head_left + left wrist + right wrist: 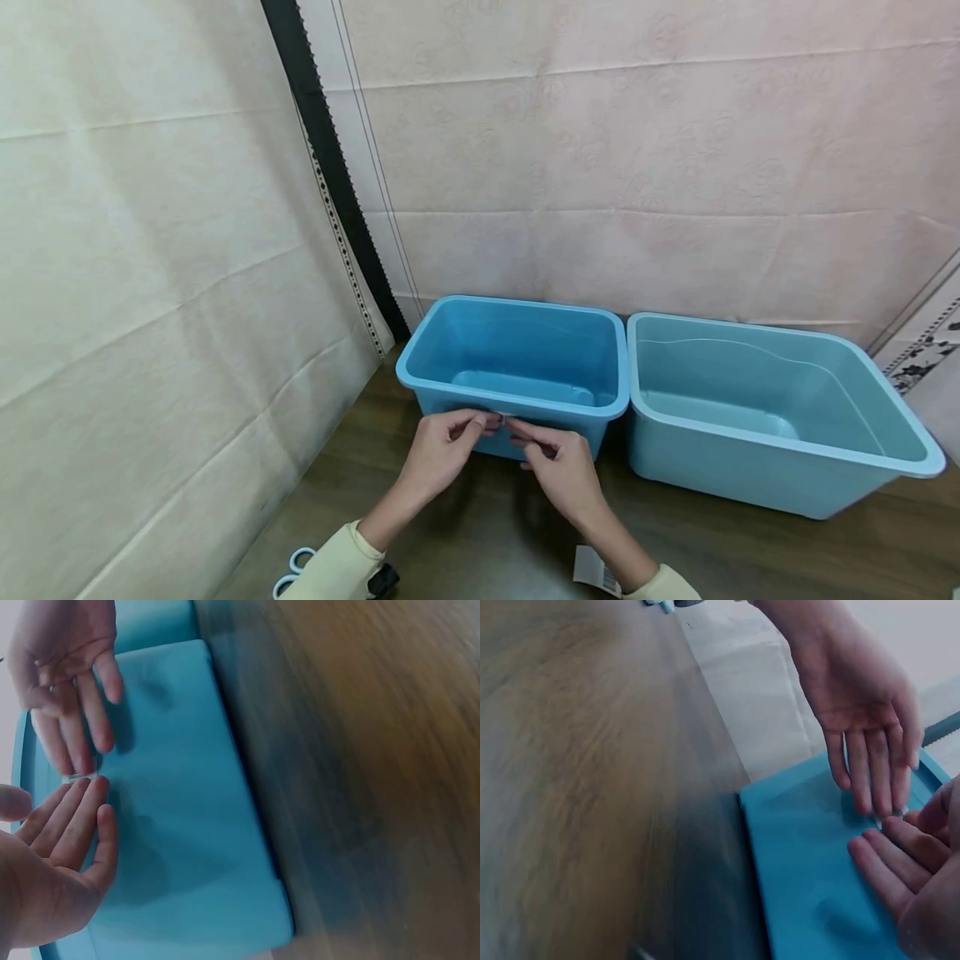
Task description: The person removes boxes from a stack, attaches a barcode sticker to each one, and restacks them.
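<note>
A blue plastic tub [510, 404] stands against the back cloth, its front wall facing me. Just below the front rim is a small, pale, see-through piece [77, 778]; its kind is too small to make out. My left hand [441, 450] touches it from the left with nearly straight fingertips. From the other side my right hand [562, 471] meets it, fingers also extended. Both wrist views show the thumbs apart from the fingertips. The fingertips partly cover the piece and lie close against the tub's front wall.
A paler blue tub [750, 458] stands close beside the first, on the right. Light blue scissor handles [285, 579] lie by my left sleeve. A white printed label [595, 569] lies by my right forearm on the wooden table [480, 542]. Cloth walls [187, 250] border the left and back.
</note>
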A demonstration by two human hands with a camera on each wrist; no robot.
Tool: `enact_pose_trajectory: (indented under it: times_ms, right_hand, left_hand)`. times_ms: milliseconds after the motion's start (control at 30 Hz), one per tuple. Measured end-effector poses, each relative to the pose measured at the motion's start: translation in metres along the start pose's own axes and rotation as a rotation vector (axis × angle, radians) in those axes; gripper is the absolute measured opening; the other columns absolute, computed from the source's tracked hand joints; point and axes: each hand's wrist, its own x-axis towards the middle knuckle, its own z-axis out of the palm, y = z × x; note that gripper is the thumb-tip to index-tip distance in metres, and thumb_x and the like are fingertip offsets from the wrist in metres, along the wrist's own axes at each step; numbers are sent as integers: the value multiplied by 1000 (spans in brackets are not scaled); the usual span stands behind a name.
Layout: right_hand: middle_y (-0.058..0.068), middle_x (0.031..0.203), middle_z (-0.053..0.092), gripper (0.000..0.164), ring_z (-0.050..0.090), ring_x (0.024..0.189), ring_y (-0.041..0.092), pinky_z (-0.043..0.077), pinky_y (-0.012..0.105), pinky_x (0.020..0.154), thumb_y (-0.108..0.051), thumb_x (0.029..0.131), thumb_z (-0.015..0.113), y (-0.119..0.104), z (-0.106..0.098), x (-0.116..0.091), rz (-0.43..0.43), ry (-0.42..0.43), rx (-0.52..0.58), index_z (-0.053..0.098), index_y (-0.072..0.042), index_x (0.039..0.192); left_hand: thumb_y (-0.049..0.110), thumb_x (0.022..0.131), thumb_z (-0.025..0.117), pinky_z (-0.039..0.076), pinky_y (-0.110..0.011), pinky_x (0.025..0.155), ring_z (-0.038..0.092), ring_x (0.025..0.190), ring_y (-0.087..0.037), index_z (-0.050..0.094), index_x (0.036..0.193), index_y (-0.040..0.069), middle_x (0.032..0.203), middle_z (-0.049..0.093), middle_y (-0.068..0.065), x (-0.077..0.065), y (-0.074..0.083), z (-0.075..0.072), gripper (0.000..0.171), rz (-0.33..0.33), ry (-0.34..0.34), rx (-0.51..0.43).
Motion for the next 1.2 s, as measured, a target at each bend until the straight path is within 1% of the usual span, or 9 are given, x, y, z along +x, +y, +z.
enact_pose_trajectory:
  times_ms: [233, 333, 500, 567, 667, 800, 900, 1067, 1200]
  right_hand:
    - [-9, 116, 70, 35, 71, 99, 15, 59, 31, 72, -12, 96, 52, -2, -31, -16, 95, -78, -110, 67, -31, 120]
    - [-9, 112, 71, 28, 69, 95, 7, 57, 26, 73, -17, 96, 56, 2, -47, -26, 109, -129, -274, 67, -35, 114]
    - [-16, 94, 71, 15, 63, 80, -4, 53, 23, 67, -34, 92, 63, 10, -73, -42, 100, -241, -610, 68, -34, 105]
    - [-16, 86, 67, 21, 58, 72, -3, 48, 24, 60, -43, 89, 65, 14, -82, -49, 115, -304, -704, 68, -30, 105]
    - [-15, 82, 60, 38, 52, 67, 2, 41, 25, 57, -58, 82, 66, 18, -92, -60, 162, -381, -802, 67, -28, 105]
    - [-9, 92, 57, 54, 51, 71, 8, 43, 30, 59, -69, 73, 67, 24, -101, -72, 206, -453, -821, 63, -29, 109]
    - [-3, 105, 58, 63, 56, 80, 13, 49, 38, 65, -70, 68, 70, 28, -102, -76, 225, -503, -783, 61, -27, 114]
    - [-3, 107, 57, 58, 56, 82, 13, 50, 39, 66, -64, 68, 74, 35, -102, -80, 237, -565, -730, 60, -28, 111]
    - [-9, 96, 52, 44, 50, 74, 7, 43, 29, 60, -58, 72, 74, 41, -103, -83, 198, -588, -699, 59, -31, 104]
  left_hand:
    - [28, 98, 55, 57, -26, 83, 73, 90, -10, 72, 109, 20, 103, 75, 4, -2, -23, -3, 21, 4, 81, 44]
    - [31, 98, 54, 56, -22, 76, 70, 83, -2, 73, 102, 24, 95, 74, 9, -5, -24, 3, 20, 77, 30, 112]
    - [40, 98, 53, 49, -14, 62, 57, 65, 8, 71, 97, 34, 84, 70, 19, -11, -16, 30, 19, 193, -224, 302]
    - [43, 97, 53, 46, -12, 60, 53, 63, 8, 69, 100, 36, 86, 68, 22, -13, -13, 43, 19, 217, -354, 386]
    - [47, 96, 53, 47, -9, 69, 59, 79, 12, 68, 110, 32, 99, 68, 23, -14, -10, 62, 25, 233, -538, 466]
    - [52, 92, 57, 50, -13, 77, 60, 97, 8, 64, 119, 30, 112, 67, 19, -11, -7, 87, 35, 230, -684, 563]
    - [57, 87, 61, 49, -15, 73, 57, 93, 7, 61, 120, 33, 111, 63, 19, -10, -4, 103, 41, 227, -729, 650]
    - [57, 83, 66, 43, -15, 61, 50, 79, 7, 61, 116, 36, 100, 59, 19, -11, 0, 124, 40, 255, -766, 759]
    - [45, 84, 71, 39, -15, 55, 47, 70, 5, 63, 97, 34, 85, 56, 19, -13, 0, 132, 19, 271, -756, 797]
